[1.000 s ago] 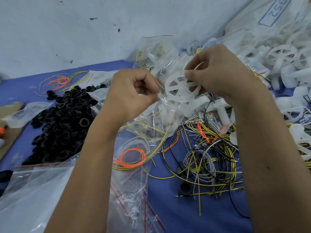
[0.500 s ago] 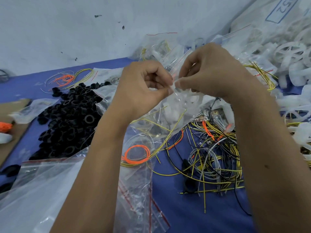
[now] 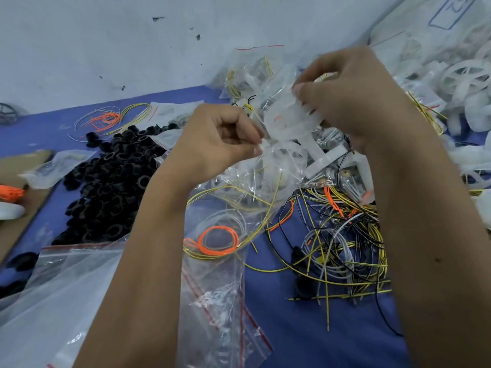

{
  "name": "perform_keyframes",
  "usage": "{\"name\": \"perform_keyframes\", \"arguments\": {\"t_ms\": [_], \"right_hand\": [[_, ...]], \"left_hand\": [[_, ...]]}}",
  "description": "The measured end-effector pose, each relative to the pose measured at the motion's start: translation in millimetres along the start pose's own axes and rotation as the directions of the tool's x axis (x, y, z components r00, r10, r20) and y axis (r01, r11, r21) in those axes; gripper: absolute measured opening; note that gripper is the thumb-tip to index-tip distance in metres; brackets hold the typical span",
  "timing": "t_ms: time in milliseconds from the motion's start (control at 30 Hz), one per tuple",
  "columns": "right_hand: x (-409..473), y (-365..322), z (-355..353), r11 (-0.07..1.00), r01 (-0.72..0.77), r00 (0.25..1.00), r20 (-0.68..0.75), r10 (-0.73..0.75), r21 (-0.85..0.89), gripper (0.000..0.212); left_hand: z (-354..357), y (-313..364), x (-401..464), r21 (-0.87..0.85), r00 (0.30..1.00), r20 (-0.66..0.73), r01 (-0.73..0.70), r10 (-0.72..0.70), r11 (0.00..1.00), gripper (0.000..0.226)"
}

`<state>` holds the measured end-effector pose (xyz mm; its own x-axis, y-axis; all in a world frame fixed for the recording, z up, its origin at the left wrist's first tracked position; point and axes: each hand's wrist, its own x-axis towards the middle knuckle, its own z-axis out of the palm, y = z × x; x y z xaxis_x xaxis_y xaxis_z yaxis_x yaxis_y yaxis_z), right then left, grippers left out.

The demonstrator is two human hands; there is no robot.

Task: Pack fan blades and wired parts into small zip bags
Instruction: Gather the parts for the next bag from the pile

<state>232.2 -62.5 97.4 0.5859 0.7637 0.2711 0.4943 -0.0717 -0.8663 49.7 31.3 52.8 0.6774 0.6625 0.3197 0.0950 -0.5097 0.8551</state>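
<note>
Hands apart now, earlier pinching together — right hand (image 3: 353, 94) raised, pinching zip bag (image 3: 281, 144) top edge; left hand (image 3: 220, 144) pinches lower edge; white fan blade (image 3: 289, 120) inside.

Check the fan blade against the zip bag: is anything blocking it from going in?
Nothing visible blocks it. The left hand pinches the zip bag at its edge, and the right hand holds the white fan blade there; how far in it sits is unclear.
</note>
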Motion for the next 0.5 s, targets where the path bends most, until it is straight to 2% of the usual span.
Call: {"name": "perform_keyframes", "arguments": {"t_ms": [67, 100, 167, 233, 300, 400, 500], "right_hand": [[0, -4, -1, 0.992, 0.016, 0.995, -0.102, -0.004, 0.122, 0.008], [0, -6, -3, 0.975, 0.008, 0.996, -0.093, 0.013, 0.223, 0.007], [0, -7, -5, 0.927, -0.049, 0.999, 0.025, 0.043, 0.372, 0.014], [-2, -5, -4, 0.934, -0.116, 0.983, 0.175, 0.059, 0.338, 0.019], [-3, -1, 0, 0.943, -0.176, 0.959, 0.264, 0.101, 0.281, 0.018], [-4, 2, 4, 0.949, -0.241, 0.942, 0.284, 0.179, 0.203, 0.018], [-5, 5, 6, 0.978, -0.206, 0.946, 0.262, 0.193, 0.024, 0.022]], "left_hand": [[1, -5, 0, 0.020, 0.998, 0.015, 0.053, -0.053, 0.998, 0.020], [1, -7, 0, 0.024, 0.998, 0.020, 0.067, -0.067, 0.997, 0.019], [1, -8, 1, 0.023, 0.998, 0.019, 0.066, -0.067, 0.998, 0.020], [0, -7, 1, 0.018, 0.999, 0.002, 0.043, -0.043, 0.999, 0.022], [-2, -5, 1, 0.005, 1.000, -0.023, 0.014, -0.013, 1.000, 0.026], [-4, -2, 0, -0.021, 0.999, -0.048, -0.015, 0.014, 1.000, 0.025], [-5, 4, -2, -0.038, 0.998, -0.060, -0.029, 0.027, 0.999, 0.025]]}}
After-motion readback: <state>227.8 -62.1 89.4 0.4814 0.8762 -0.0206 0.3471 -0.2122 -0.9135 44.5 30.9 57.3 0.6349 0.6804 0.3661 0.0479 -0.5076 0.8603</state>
